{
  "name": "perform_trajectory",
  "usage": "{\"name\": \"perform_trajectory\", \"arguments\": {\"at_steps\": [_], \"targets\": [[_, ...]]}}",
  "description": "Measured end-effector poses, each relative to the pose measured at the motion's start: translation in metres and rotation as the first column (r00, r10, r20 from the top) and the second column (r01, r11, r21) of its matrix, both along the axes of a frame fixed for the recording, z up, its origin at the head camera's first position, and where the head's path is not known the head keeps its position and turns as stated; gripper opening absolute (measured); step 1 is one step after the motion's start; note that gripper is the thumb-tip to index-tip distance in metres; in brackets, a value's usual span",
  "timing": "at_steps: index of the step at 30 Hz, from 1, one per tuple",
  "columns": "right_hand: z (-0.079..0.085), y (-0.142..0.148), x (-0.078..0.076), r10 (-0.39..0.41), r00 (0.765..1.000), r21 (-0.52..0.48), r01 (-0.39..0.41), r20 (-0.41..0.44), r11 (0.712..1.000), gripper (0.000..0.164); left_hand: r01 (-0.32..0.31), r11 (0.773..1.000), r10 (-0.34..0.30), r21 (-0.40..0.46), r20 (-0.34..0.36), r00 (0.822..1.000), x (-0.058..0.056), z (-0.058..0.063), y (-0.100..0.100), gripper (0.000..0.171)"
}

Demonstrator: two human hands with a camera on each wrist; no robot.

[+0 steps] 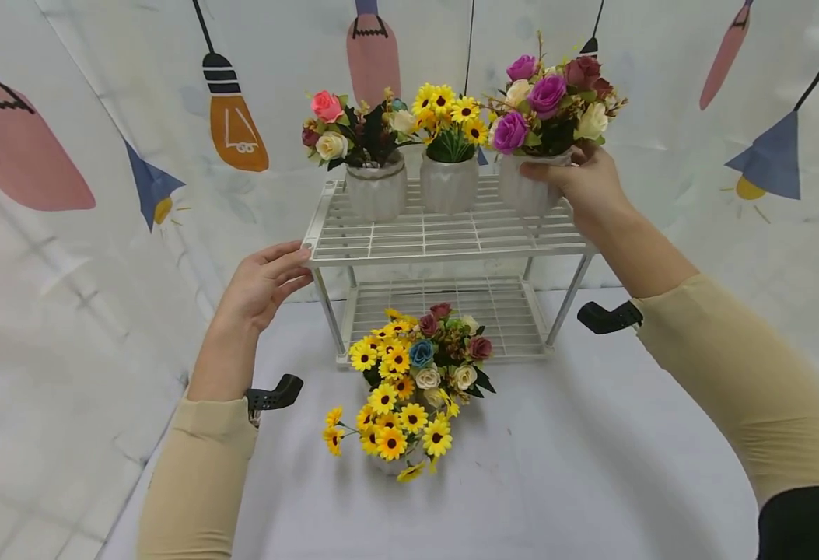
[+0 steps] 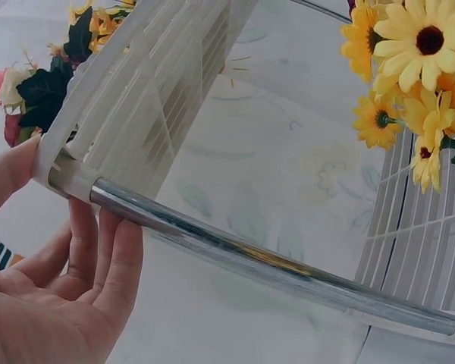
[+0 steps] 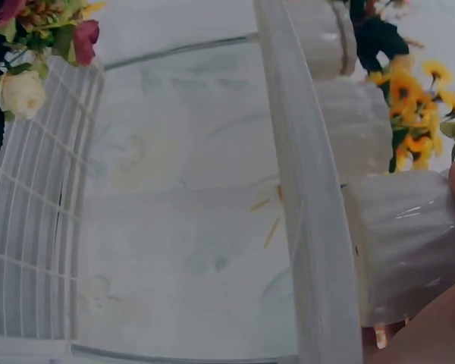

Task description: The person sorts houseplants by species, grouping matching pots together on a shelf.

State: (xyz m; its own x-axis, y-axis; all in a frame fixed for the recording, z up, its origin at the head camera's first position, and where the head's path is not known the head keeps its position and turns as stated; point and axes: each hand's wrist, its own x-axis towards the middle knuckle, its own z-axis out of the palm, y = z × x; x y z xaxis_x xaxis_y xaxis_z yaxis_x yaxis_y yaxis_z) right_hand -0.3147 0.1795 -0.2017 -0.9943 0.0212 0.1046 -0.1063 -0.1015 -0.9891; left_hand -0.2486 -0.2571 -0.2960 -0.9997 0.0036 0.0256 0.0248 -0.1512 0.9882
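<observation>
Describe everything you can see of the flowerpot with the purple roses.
The flowerpot is whitish, with a glossy, ceramic-looking, softly ribbed wall. Purple roses, dark red roses and cream roses fill it, among green leaves. It is roughly upright at the right end of the top shelf, beside the pot of yellow flowers. The right hand grips it near the rim; whether its base rests fully is unclear.

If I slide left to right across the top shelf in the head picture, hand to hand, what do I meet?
Left hand, pot with a pink rose, pot of yellow flowers, pot with purple roses, right hand.
</observation>
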Motion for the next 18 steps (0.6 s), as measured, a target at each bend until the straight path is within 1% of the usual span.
{"name": "perform_trajectory", "arguments": {"at_steps": [3, 7, 9, 11, 13, 18], "targets": [[-0.003, -0.003, -0.011, -0.007, 1.0, 0.014, 0.007, 0.017, 1.0, 0.093, 0.006, 1.0, -0.006, -0.009, -0.007, 1.0, 0.0, -0.001, -0.001, 0.062], [-0.006, -0.007, -0.023, 0.003, 0.999, -0.02, -0.003, 0.035, 1.0, 0.092, 0.004, 1.0, -0.004, -0.006, -0.01, 1.0, 0.001, -0.001, -0.001, 0.06], [-0.008, -0.007, -0.028, -0.007, 0.999, -0.042, 0.009, 0.04, 0.999, 0.093, 0.002, 1.0, -0.002, -0.007, -0.009, 1.0, 0.001, -0.002, 0.0, 0.06], [-0.008, -0.007, -0.032, -0.03, 0.999, -0.041, 0.032, 0.043, 0.999, 0.093, 0.003, 1.0, -0.003, -0.013, -0.01, 1.0, 0.001, -0.002, 0.001, 0.061], [-0.009, -0.006, -0.035, -0.055, 0.997, -0.016, 0.056, 0.045, 0.998, 0.092, 0.003, 1.0, -0.003, -0.019, -0.012, 1.0, 0.001, -0.002, 0.001, 0.063], [-0.012, -0.007, -0.039, -0.086, 0.995, 0.056, 0.083, 0.049, 0.995, 0.09, 0.004, 1.0, -0.004, -0.017, -0.018, 1.0, 0.001, -0.002, 0.0, 0.065]]}}
